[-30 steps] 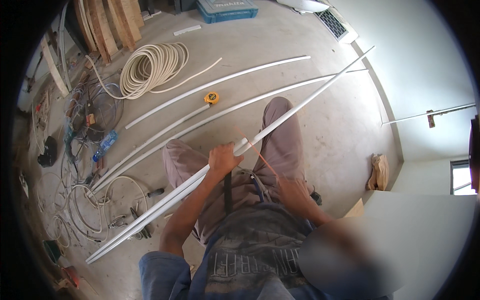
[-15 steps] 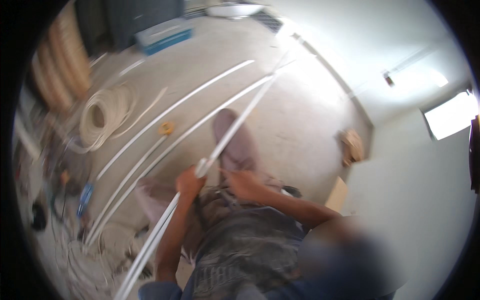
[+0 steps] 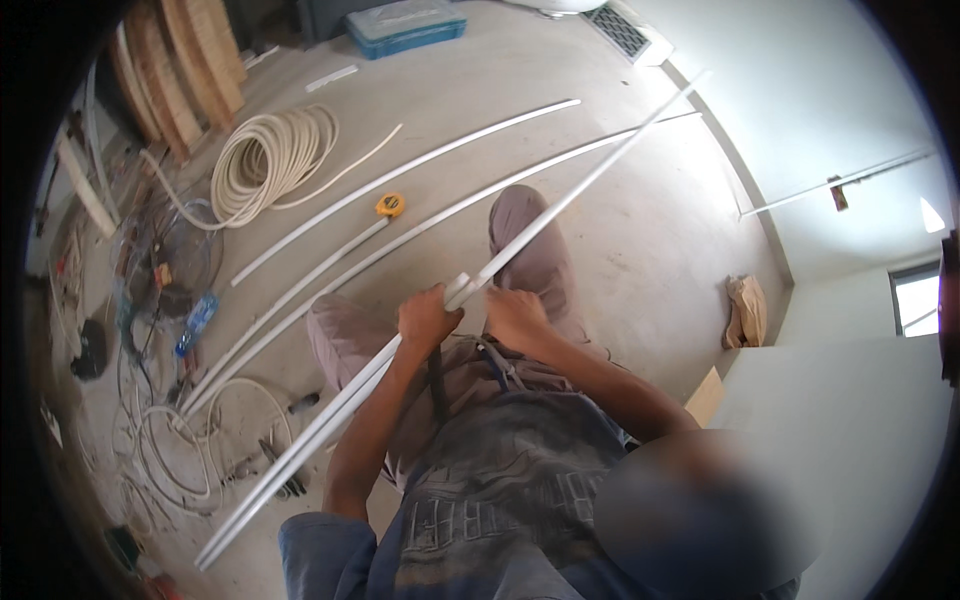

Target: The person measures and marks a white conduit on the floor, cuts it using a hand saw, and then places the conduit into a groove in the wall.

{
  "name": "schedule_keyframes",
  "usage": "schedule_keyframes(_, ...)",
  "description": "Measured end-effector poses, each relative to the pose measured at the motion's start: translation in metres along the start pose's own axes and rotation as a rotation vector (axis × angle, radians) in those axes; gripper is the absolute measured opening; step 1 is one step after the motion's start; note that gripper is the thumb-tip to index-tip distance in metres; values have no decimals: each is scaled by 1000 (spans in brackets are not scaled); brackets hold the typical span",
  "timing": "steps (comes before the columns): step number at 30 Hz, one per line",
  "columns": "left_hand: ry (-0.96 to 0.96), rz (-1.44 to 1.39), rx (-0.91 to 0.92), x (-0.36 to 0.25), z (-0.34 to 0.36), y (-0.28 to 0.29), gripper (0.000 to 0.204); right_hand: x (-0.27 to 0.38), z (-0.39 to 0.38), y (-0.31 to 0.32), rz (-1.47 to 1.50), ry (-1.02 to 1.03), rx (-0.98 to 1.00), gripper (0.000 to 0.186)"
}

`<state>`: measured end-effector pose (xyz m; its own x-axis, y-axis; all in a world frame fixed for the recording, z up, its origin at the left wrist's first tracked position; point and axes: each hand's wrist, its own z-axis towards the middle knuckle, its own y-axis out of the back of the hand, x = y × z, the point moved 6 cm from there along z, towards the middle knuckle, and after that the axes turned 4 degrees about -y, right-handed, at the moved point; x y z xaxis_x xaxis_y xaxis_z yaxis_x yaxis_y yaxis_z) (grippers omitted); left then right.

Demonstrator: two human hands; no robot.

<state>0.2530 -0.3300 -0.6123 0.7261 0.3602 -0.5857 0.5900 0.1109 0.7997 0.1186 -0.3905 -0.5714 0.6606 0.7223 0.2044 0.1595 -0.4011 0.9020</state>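
Note:
My left hand (image 3: 428,318) is closed around two long white plastic pipes (image 3: 310,440), which slant down to the lower left past my forearm. Their upper ends (image 3: 458,288) poke out just above my fist. Another long white pipe (image 3: 590,180) begins beside those ends and runs up to the right across my right knee. My right hand (image 3: 517,318) is closed just below that pipe's near end; its fingertips are curled in, and what they hold, if anything, is hidden.
More pipes (image 3: 400,170) lie on the floor ahead, near a yellow tape measure (image 3: 390,205). A cream hose coil (image 3: 265,165), tangled cables (image 3: 150,410) and a blue bottle (image 3: 198,322) lie left. Behind are a blue box (image 3: 408,30) and wooden boards (image 3: 185,75); a brown bag (image 3: 745,312) is right.
The view has shifted, so hands and floor items sit further right and higher. My right hand's fingers, which reached toward the pipes, are now curled closer in. My left hand keeps its grip.

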Motion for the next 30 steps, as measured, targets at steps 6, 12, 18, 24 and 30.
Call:
schedule_keyframes(6,31,-3,-69,15,0,-2,35,-27,-92,4,74,21,-59,20)
schedule_keyframes(12,-34,9,-60,-7,1,0,36,-15,-20,10,49,-60,-61,29)
schedule_keyframes(18,2,26,-119,8,4,5,34,-23,-87,21,122,60,-92,21)
schedule_keyframes(24,44,28,-61,9,8,0,40,-17,-58,9,55,-67,-14,24)
schedule_keyframes(30,59,107,-153,26,20,13,36,-44,-71,4,29,-18,40,26)
